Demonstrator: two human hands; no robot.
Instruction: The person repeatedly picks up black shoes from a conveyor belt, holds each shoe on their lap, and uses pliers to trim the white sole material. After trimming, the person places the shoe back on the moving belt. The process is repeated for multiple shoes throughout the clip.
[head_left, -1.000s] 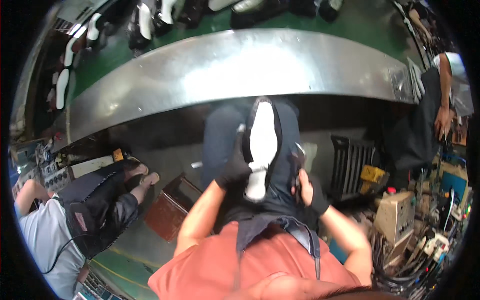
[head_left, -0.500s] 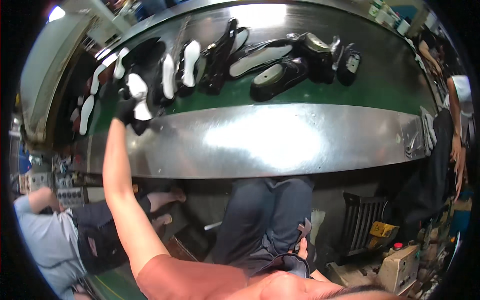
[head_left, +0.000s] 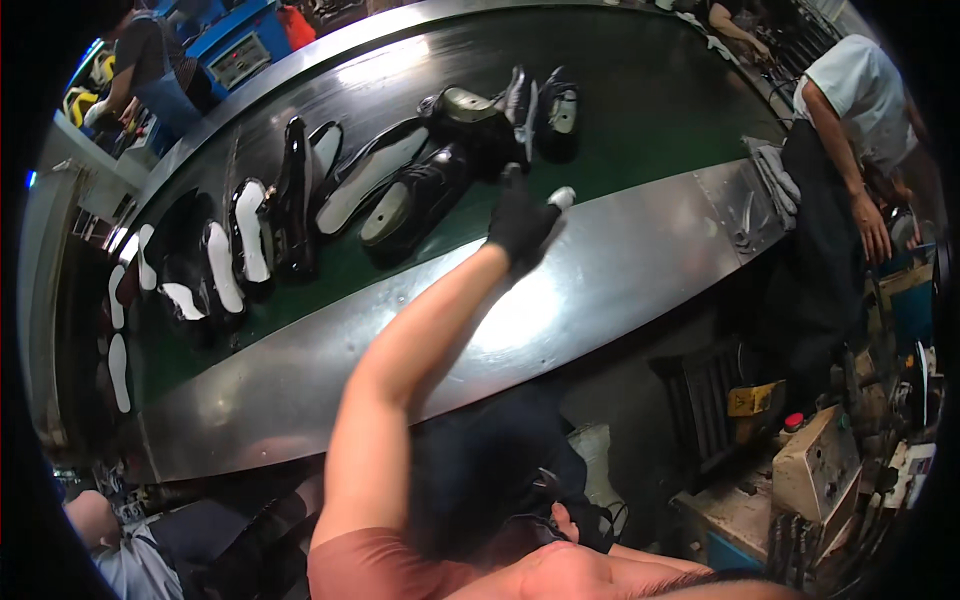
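My left hand (head_left: 522, 222), in a black glove with a white-covered thumb tip, reaches over the far edge of the metal ledge. Its forefinger and thumb are apart, and nothing shows in it. Just beyond the fingertips lies a group of shiny black shoes (head_left: 428, 185). One dark shoe (head_left: 560, 115) with a pale insole sits to the right of the group. Farther left are shoe uppers with white soles (head_left: 250, 232) and another white-soled piece (head_left: 183, 302). My right hand (head_left: 564, 522) is low by my lap, mostly hidden, with only bare fingers showing.
The metal ledge (head_left: 270, 400) runs along the near side of the green belt (head_left: 640, 150). Folded grey cloth (head_left: 775, 185) lies at its right end. A co-worker (head_left: 850, 100) stands at right, near a control box (head_left: 815, 465) with a red button. Another person sits at lower left.
My left hand has left the white-soled shoe at the left, which now lies on the belt, and swung right to the black shoes. The view has turned to the right.
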